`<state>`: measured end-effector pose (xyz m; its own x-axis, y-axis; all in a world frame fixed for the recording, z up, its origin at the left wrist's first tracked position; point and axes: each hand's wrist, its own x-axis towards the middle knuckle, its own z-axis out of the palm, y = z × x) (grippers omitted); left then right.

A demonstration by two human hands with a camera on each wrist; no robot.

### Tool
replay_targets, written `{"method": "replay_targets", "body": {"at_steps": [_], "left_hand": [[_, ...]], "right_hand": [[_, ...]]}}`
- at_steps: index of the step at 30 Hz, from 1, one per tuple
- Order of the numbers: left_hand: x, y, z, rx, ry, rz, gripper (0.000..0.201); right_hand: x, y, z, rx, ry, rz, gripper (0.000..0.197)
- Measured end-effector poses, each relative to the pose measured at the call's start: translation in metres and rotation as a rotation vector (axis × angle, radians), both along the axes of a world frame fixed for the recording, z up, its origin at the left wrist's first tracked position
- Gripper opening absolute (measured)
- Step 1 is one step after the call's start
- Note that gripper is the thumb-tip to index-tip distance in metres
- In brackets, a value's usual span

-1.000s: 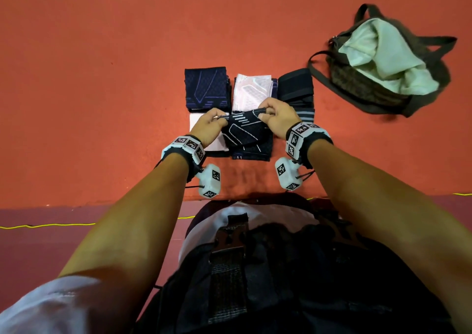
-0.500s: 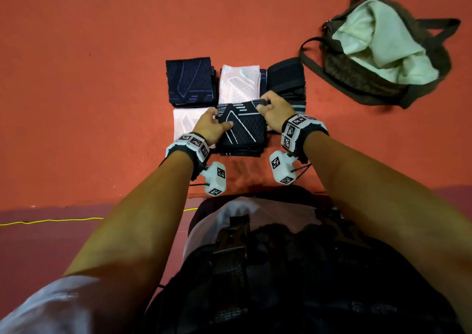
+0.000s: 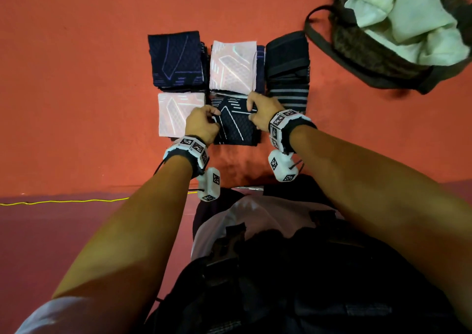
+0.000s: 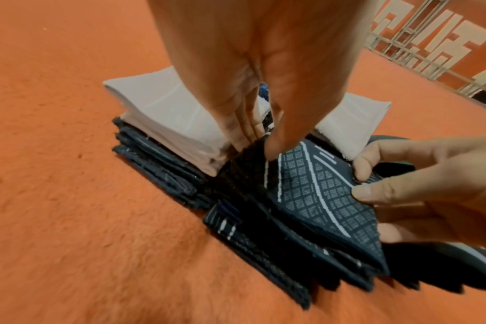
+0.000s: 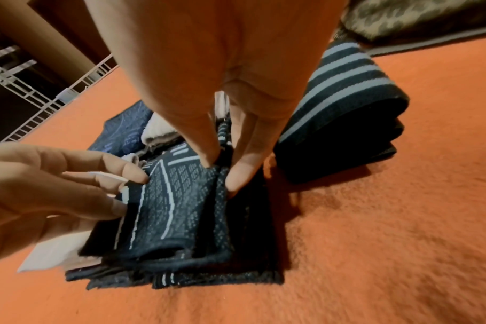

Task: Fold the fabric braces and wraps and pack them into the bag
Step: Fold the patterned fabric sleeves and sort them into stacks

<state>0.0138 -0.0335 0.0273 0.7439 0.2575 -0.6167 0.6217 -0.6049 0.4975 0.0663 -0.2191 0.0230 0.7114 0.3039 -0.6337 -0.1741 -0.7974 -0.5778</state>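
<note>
Navy knit brace (image 3: 233, 122) looked soft, light & floppy, so left hand (image 3: 201, 124) & right hand (image 3: 263, 115) each pinched an opposite side edge.

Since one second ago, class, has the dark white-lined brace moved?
Yes. The dark brace, gripped by both hands, has dropped from above onto its stack, beside the white folded brace, which stayed put.

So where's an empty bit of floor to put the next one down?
Bare orange floor lies left of the navy brace and pink brace, and beyond the top row. It is crowded between the striped wrap and the bag, and where both hands pinch the patterned brace.
</note>
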Motion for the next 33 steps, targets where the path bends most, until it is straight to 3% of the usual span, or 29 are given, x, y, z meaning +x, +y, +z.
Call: {"method": "replay_targets", "body": {"at_steps": [7, 11, 18, 25, 33], "left_hand": [[0.0, -0.004, -0.011, 0.065, 0.016, -0.063, 0.032], [0.002, -0.006, -0.015, 0.048, 0.111, -0.096, 0.039], [0.006, -0.01, -0.012, -0.072, 0.222, -0.035, 0.035], [0.018, -0.014, -0.002, -0.05, 0.147, -0.064, 0.008], [0.08, -0.067, 0.023, -0.054, 0.033, -0.204, 0.015]], "right_hand": [[0.001, -0.005, -0.007, -0.136, -0.044, 0.1, 0.023], [0.001, -0.009, -0.005, -0.169, -0.032, 0.14, 0.029], [0.001, -0.001, 0.002, -0.075, 0.05, 0.032, 0.028], [0.011, -0.002, 0.015, -0.006, 0.044, -0.025, 0.02], [0.04, -0.05, 0.035, -0.075, -0.076, -0.1, 0.022]]}}
